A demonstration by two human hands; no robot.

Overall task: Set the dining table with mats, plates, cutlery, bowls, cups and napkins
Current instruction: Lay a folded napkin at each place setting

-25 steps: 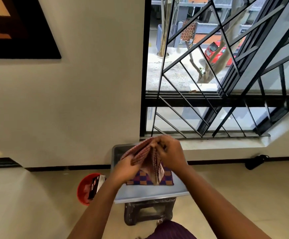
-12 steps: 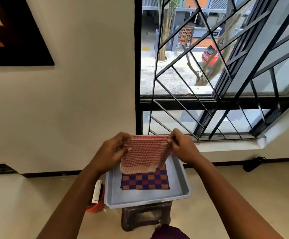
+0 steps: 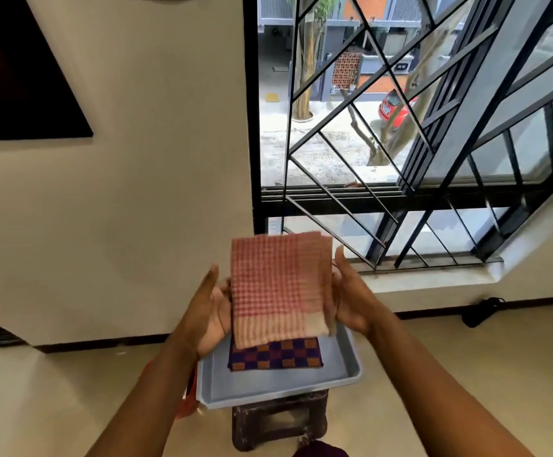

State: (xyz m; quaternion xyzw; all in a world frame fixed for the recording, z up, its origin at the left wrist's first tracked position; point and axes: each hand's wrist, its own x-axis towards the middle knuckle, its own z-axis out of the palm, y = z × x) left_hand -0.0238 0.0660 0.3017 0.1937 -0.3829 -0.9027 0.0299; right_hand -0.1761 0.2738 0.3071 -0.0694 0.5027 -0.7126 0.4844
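Napkin (image 3: 276, 288), red-and-white checked, folded flat, lies between my left hand (image 3: 209, 311) and right hand (image 3: 351, 298), both open-palmed against its edges.

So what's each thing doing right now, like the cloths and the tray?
Red cloth: folded, held up flat between both hands, above the tray.
Left hand: open, palm against the cloth's left edge.
Right hand: open, against its right edge.
Purple cloth: folded, lying in the tray.
Tray: resting on a stool.

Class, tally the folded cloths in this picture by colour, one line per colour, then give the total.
Red-and-white checked cloth: 1, held between the left hand and right hand
Purple-and-orange checked cloth: 1, lying in the grey tray
Total: 2
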